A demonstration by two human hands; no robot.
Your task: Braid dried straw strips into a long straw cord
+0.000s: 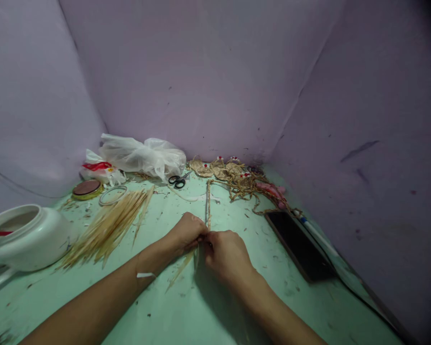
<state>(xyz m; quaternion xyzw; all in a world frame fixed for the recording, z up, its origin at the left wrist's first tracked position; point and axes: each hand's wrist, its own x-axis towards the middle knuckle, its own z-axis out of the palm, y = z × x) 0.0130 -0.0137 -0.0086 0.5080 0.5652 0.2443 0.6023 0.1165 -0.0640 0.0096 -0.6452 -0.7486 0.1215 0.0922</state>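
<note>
A thin braided straw cord (pixel 209 203) runs away from me across the pale green table (pixel 165 316). Its near end is pinched between my left hand (pixel 189 233) and my right hand (pixel 228 251), which meet side by side with fingers closed. Loose flat straw strands (pixel 181 270) hang out below the left hand toward me. The fingertips hide the exact spot where cord and strands join. A small white strip (pixel 145 275) lies on my left forearm.
Left are a straw bundle (pixel 109 227), white teapot (pixel 53 235), round tin (pixel 87 188) and clear ring (pixel 113 195). Behind lie scissors (pixel 178 181), a plastic bag (pixel 143 155) and woven straw pieces with red beads (pixel 221 169). A phone (pixel 300 244) and black cable (pixel 359 292) are right.
</note>
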